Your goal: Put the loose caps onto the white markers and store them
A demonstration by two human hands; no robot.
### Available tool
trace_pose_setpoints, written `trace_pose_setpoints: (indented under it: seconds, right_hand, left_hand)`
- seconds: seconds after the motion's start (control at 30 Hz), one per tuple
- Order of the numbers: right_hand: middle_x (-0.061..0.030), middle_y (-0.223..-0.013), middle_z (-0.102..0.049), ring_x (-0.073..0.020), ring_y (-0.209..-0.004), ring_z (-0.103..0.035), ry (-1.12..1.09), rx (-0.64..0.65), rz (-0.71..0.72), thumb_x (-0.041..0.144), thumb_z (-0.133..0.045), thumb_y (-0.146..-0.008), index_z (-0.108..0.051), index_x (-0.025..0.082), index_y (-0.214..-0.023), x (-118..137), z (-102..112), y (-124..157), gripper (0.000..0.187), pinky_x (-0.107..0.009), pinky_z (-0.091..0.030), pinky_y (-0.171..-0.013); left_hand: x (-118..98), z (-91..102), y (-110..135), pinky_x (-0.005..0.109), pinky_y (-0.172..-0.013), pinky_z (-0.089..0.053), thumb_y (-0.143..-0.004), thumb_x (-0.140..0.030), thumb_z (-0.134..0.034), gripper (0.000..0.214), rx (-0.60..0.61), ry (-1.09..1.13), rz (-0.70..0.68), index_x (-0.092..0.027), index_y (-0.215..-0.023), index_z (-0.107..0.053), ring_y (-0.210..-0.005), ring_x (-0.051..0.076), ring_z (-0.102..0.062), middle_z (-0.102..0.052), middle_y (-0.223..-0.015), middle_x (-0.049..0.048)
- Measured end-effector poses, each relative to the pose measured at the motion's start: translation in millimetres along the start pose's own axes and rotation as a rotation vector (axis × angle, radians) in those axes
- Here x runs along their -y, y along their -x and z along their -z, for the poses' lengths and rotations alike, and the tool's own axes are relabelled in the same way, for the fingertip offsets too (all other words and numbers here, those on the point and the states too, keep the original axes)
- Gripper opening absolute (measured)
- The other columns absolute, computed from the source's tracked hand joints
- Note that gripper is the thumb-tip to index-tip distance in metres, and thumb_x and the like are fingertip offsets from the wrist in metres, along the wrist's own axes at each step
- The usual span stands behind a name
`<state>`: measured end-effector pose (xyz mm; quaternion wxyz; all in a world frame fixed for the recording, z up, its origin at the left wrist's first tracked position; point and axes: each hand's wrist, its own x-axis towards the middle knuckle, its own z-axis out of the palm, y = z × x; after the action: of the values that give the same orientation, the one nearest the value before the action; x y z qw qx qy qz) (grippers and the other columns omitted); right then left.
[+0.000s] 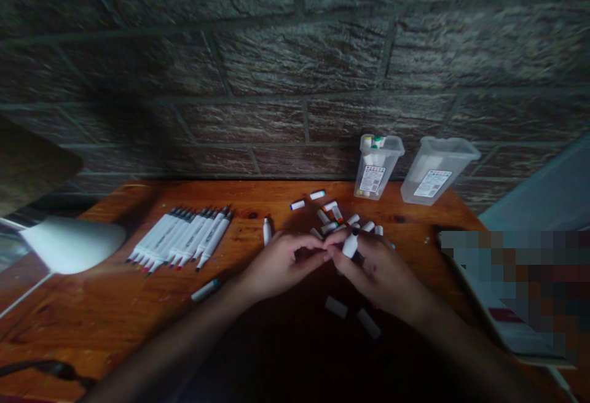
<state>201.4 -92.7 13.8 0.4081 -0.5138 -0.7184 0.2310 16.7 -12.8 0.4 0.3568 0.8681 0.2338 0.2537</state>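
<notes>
In front of me my right hand (382,271) is closed around a white marker (350,246), whose dark tip points up and away. My left hand (283,262) meets it, fingertips pinched against the right fingertips; whatever they pinch, if anything, is too small or hidden. Just beyond both hands lies a loose heap of white marker caps (330,228) with coloured ends, partly covered by the fingers. A lone uncapped marker (267,231) lies past my left hand. Nearer me, two caps (336,306) rest in shadow, and another cap (204,290) sits beside my left forearm.
A row of uncapped white markers (179,237) lies on the left of the wooden table (157,320). At the back right stand a clear container (378,166) with some caps and a second clear container (437,169). A white lamp (76,246) and a black cable (50,366) are far left.
</notes>
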Motion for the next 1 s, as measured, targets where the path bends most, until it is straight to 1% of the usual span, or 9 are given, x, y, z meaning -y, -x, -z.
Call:
trace_pose_setpoints:
  seconds: [0.1, 0.27, 0.37, 0.43, 0.53, 0.63, 0.77, 0.9, 1.0]
  right_hand:
    - [-0.0009, -0.091, -0.074, -0.0157, -0.087, -0.068, 0.035, 0.012, -0.012, 0.022, -0.053, -0.094, -0.068, 0.023, -0.096, -1, 0, 0, 0.015, -0.028, -0.048, -0.08]
    - [-0.0007, -0.085, -0.074, -0.0157, -0.079, -0.068, 0.075, -0.013, -0.047, 0.028, -0.057, -0.093, -0.068, 0.021, -0.094, -4, 0, 0, 0.014, -0.027, -0.047, -0.074]
    - [0.0004, -0.08, -0.073, -0.0147, -0.075, -0.068, 0.077, -0.009, -0.041, 0.03, -0.058, -0.093, -0.068, 0.021, -0.09, -4, -1, 1, 0.014, -0.026, -0.046, -0.072]
    - [0.0006, -0.078, -0.072, -0.0148, -0.073, -0.067, 0.1, -0.003, -0.038, 0.03, -0.058, -0.093, -0.067, 0.02, -0.087, -4, -1, 1, 0.015, -0.026, -0.045, -0.071]
    - [0.0002, -0.075, -0.071, -0.0148, -0.07, -0.065, 0.132, 0.002, -0.033, 0.031, -0.057, -0.094, -0.066, 0.02, -0.083, -4, -1, 1, 0.018, -0.026, -0.044, -0.068]
    - [-0.0006, -0.073, -0.069, -0.0147, -0.066, -0.063, 0.151, -0.003, -0.034, 0.033, -0.057, -0.094, -0.064, 0.019, -0.078, -5, -1, 2, 0.022, -0.026, -0.043, -0.065]
    - [-0.0012, -0.072, -0.068, -0.0148, -0.066, -0.062, 0.152, -0.01, -0.043, 0.037, -0.057, -0.094, -0.062, 0.019, -0.074, -5, -1, 2, 0.027, -0.027, -0.043, -0.065]
    - [-0.0006, -0.071, -0.067, -0.0143, -0.065, -0.062, 0.152, -0.016, -0.045, 0.038, -0.057, -0.094, -0.06, 0.019, -0.071, -5, -1, 3, 0.03, -0.027, -0.044, -0.065]
    - [-0.0004, -0.069, -0.067, -0.0138, -0.064, -0.062, 0.162, -0.03, -0.032, 0.037, -0.058, -0.094, -0.059, 0.019, -0.068, -5, -1, 3, 0.031, -0.026, -0.043, -0.064]
  left_hand:
    - [2, -2.6, 1, 0.018, -0.061, -0.047, -0.092, -0.024, -0.061, 0.014, 0.029, -0.048, -0.02, -0.018, -0.094, -0.074, -0.066, 0.011, -0.066, -0.075, -0.081, -0.0008]
    - [6, -10.7, 5, 0.022, -0.072, -0.049, -0.094, -0.022, -0.056, 0.018, 0.115, -0.2, -0.087, -0.021, -0.105, -0.071, -0.08, 0.014, -0.07, -0.076, -0.095, 0.0004]
    - [6, -15.2, 7, 0.023, -0.066, -0.046, -0.094, -0.019, -0.053, 0.018, 0.072, -0.305, -0.172, -0.019, -0.101, -0.07, -0.071, 0.014, -0.069, -0.075, -0.086, 0.0006]
    - [4, -15.8, 8, 0.023, -0.061, -0.043, -0.094, -0.018, -0.052, 0.017, 0.03, -0.328, -0.204, -0.018, -0.095, -0.07, -0.065, 0.013, -0.066, -0.074, -0.079, -0.0001]
    - [1, -14.2, 8, 0.023, -0.057, -0.041, -0.094, -0.02, -0.053, 0.016, 0.015, -0.316, -0.195, -0.018, -0.09, -0.069, -0.061, 0.011, -0.064, -0.073, -0.076, -0.0009]
    - [1, -13.4, 7, 0.023, -0.058, -0.041, -0.094, -0.018, -0.053, 0.016, 0.038, -0.325, -0.19, -0.017, -0.091, -0.069, -0.062, 0.012, -0.065, -0.073, -0.076, -0.0002]
    - [2, -15.4, 8, 0.024, -0.059, -0.043, -0.092, -0.015, -0.054, 0.017, 0.082, -0.344, -0.2, -0.017, -0.092, -0.071, -0.063, 0.013, -0.066, -0.073, -0.078, 0.001]
    - [2, -16.8, 9, 0.024, -0.067, -0.048, -0.094, -0.021, -0.054, 0.019, 0.146, -0.29, -0.16, -0.018, -0.101, -0.071, -0.073, 0.015, -0.07, -0.075, -0.087, 0.0021]
    - [4, -17.5, 9, 0.025, -0.072, -0.049, -0.097, -0.026, -0.053, 0.021, 0.159, -0.263, -0.148, -0.018, -0.105, -0.071, -0.081, 0.016, -0.072, -0.076, -0.094, 0.0027]
